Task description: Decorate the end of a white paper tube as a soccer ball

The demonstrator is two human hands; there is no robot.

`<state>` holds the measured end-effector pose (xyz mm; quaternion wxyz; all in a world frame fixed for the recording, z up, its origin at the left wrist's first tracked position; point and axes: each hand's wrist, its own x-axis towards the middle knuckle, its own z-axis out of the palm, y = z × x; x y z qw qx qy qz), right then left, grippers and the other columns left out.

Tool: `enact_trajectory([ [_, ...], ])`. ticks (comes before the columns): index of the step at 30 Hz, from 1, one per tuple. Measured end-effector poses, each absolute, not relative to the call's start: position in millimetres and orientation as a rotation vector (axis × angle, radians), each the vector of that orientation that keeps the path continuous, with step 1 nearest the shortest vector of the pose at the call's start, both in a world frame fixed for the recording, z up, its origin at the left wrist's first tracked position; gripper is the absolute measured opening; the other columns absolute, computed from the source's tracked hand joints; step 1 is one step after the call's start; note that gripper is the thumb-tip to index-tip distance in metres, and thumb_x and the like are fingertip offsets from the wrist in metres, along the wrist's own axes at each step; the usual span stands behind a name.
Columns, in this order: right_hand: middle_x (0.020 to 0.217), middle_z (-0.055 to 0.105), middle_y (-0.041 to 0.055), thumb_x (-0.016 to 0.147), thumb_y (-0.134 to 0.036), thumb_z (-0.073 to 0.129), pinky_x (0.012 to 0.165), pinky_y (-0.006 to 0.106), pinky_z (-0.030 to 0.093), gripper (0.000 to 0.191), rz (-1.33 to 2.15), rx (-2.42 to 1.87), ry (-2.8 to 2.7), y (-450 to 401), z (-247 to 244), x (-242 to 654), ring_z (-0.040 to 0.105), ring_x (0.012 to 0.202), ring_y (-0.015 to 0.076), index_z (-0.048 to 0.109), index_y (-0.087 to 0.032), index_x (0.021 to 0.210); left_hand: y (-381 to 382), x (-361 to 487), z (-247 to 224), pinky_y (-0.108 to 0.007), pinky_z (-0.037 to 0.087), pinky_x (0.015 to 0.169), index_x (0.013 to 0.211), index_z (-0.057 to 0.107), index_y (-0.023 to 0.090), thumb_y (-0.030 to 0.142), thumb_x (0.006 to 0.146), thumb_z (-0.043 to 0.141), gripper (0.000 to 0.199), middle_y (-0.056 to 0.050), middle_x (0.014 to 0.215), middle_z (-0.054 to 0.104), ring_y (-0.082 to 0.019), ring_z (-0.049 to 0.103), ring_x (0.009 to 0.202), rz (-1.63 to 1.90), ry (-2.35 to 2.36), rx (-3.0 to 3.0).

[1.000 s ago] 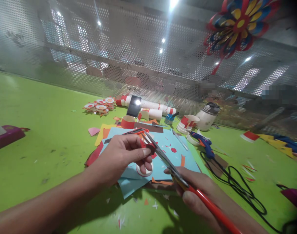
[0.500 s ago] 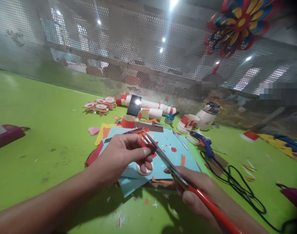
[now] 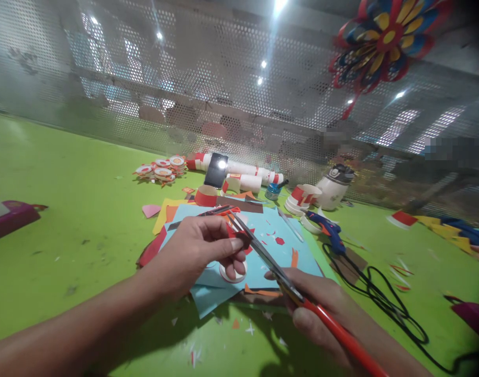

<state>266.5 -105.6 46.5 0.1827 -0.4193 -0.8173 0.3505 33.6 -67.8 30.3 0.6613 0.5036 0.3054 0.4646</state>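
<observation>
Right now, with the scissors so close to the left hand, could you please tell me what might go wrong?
The scissors might nick the left hand, whose fingers pinch a dark red paper piece beside the blades. That piece could also shift, spoiling a cut. The right hand could brush the blue glue gun nearby; I can't tell if it's hot.

White lights (image 3: 279, 6) glare overhead; a phone (image 3: 214, 175) carries a bright spot (the top-right corner is dark); shadows cross the green table (image 3: 86, 180).
</observation>
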Motion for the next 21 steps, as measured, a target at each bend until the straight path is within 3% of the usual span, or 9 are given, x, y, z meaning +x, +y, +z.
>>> enact_trajectory([
  [7, 0.101, 0.070, 0.0103, 0.092, -0.062, 0.043, 0.074, 0.031, 0.054, 0.055, 1.019, -1.168, -2.266, -107.8, 49.2, 263.8, 0.067, 0.082, 0.0221, 0.066, -0.020, 0.120, -66.6, 33.4, 30.4, -0.020, 0.054, 0.052, 0.072, 0.067, 0.009, 0.022, 0.076, 0.075, 0.016, -0.004, 0.060, 0.069, -0.011, 0.063, 0.052, 1.046, 0.688, 1.138],
  [21, 0.097, 0.071, 0.0082, 0.089, -0.063, 0.048, 0.072, 0.029, 0.052, 0.055, 1.024, -1.140, -2.247, -106.2, 42.8, 265.8, 0.066, 0.082, 0.0221, 0.067, -0.021, 0.119, -66.0, 31.5, 28.5, -0.020, 0.054, 0.050, 0.070, 0.068, 0.010, 0.019, 0.076, 0.075, 0.013, -0.004, 0.060, 0.070, -0.012, 0.065, 0.052, 1.048, 0.657, 1.111],
])
